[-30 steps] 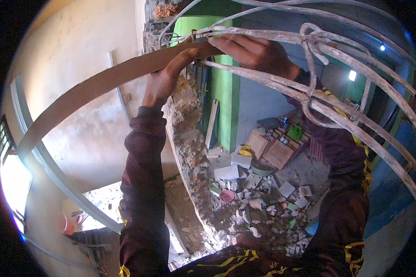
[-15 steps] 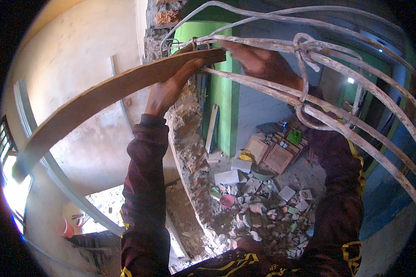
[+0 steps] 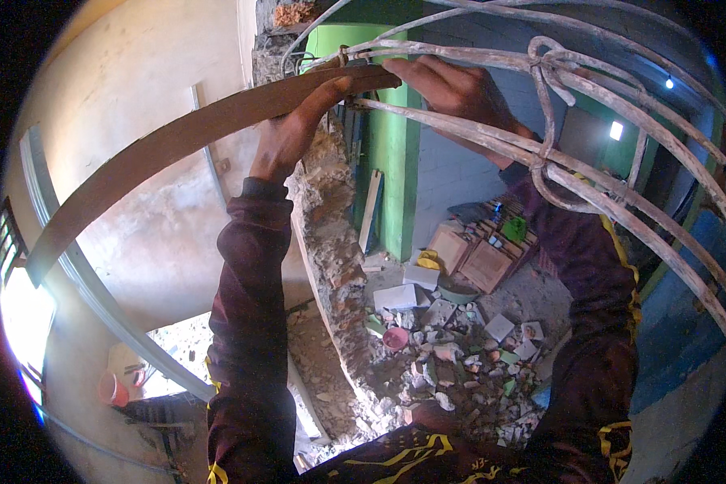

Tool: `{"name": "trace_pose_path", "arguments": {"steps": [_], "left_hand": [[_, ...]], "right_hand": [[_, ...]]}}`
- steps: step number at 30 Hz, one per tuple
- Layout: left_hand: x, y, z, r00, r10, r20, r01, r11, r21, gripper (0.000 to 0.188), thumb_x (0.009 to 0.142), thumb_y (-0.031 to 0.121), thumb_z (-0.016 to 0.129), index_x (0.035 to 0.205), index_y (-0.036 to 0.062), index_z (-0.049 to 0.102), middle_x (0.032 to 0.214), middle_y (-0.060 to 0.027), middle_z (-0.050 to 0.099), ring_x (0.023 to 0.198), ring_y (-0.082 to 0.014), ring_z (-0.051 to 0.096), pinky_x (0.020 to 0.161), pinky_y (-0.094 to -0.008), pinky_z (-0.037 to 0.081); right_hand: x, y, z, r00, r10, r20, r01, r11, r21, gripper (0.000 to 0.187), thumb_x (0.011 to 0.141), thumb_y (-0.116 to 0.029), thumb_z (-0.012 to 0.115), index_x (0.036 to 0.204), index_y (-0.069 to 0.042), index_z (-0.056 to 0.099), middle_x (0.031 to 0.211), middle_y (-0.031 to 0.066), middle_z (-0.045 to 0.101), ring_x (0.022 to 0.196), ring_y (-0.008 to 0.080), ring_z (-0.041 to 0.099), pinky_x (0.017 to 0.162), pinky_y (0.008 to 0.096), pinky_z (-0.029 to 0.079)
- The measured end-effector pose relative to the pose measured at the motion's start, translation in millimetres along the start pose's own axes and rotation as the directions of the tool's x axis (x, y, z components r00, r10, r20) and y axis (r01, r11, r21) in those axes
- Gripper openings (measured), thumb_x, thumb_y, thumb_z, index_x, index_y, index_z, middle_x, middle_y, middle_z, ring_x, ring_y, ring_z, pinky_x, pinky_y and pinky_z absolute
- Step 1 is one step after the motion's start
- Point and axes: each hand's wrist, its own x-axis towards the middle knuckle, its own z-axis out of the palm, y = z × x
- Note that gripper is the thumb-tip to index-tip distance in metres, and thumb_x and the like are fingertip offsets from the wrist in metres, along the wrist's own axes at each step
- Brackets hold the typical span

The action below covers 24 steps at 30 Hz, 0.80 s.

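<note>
My left hand [image 3: 292, 129] is raised overhead and grips a long brown wooden plank [image 3: 177, 149] near its right end. The plank runs from the lower left up to the top centre, where its end meets a bundle of pale, dusty cables [image 3: 540, 113]. My right hand [image 3: 452, 85] is also raised, its fingers closed around the cables right at the plank's end. The cables are knotted together and fan out to the right. Both arms wear dark maroon sleeves.
Below stands a broken brick wall [image 3: 331, 234] with crumbling plaster. A green column [image 3: 395, 161] rises behind it. Rubble, tile pieces, wooden boxes [image 3: 476, 258] and a pink bowl [image 3: 395, 339] litter the floor. A bright window [image 3: 24, 323] is at the left.
The plank's right end and the cable bundle have shifted slightly upward in view. My left hand slid a little along the plank; my right hand stays on the cables.
</note>
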Motion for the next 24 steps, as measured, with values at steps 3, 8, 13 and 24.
{"name": "trace_pose_path", "arguments": {"steps": [3, 8, 13, 24], "left_hand": [[3, -4, 2, 1.0, 0.002, 0.011, -0.001, 0.995, -0.096, 0.048, 0.098, 0.037, 0.056, 0.128, 0.0001, 0.061, 0.123, -0.0126, 0.065, 0.115, -0.0215, 0.061, 0.106, -0.036, 0.044], [5, -6, 3, 1.0, -0.026, -0.011, 0.025, 0.994, -0.103, 0.048, 0.098, 0.037, 0.057, 0.128, 0.0007, 0.062, 0.122, -0.0125, 0.065, 0.114, -0.0212, 0.062, 0.106, -0.0363, 0.044], [3, -4, 0, 0.999, -0.041, 0.033, 0.043, 0.997, -0.06, 0.052, 0.097, 0.04, 0.056, 0.131, 0.0015, 0.059, 0.127, -0.0124, 0.062, 0.119, -0.0212, 0.058, 0.108, -0.0364, 0.041], [5, -8, 3, 0.991, 0.09, 0.097, -0.089, 0.996, -0.01, 0.051, 0.101, 0.04, 0.046, 0.135, 0.004, 0.057, 0.135, -0.0116, 0.058, 0.127, -0.0227, 0.053, 0.112, -0.0361, 0.035]], "right_hand": [[4, 1, -2, 0.999, -0.033, -0.006, 0.032, 0.997, -0.074, 0.05, 0.075, -0.008, 0.067, 0.124, -0.005, 0.063, 0.1, 0.0134, 0.069, 0.091, 0.0278, 0.07, 0.078, 0.036, 0.058], [10, 0, 3, 0.998, 0.013, -0.064, -0.015, 0.999, -0.029, 0.05, 0.079, -0.022, 0.071, 0.126, -0.008, 0.063, 0.106, 0.0138, 0.07, 0.091, 0.0289, 0.07, 0.08, 0.0404, 0.057], [3, -6, 7, 0.995, 0.062, -0.073, -0.066, 0.996, -0.056, 0.051, 0.076, -0.012, 0.07, 0.126, -0.009, 0.063, 0.103, 0.0119, 0.07, 0.086, 0.0261, 0.071, 0.07, 0.0353, 0.059], [-26, -9, 35, 0.945, 0.32, -0.067, -0.308, 0.94, 0.149, 0.064, 0.07, 0.01, 0.063, 0.129, -0.013, 0.061, 0.09, 0.0075, 0.068, 0.076, 0.0223, 0.069, 0.063, 0.0338, 0.058]]}}
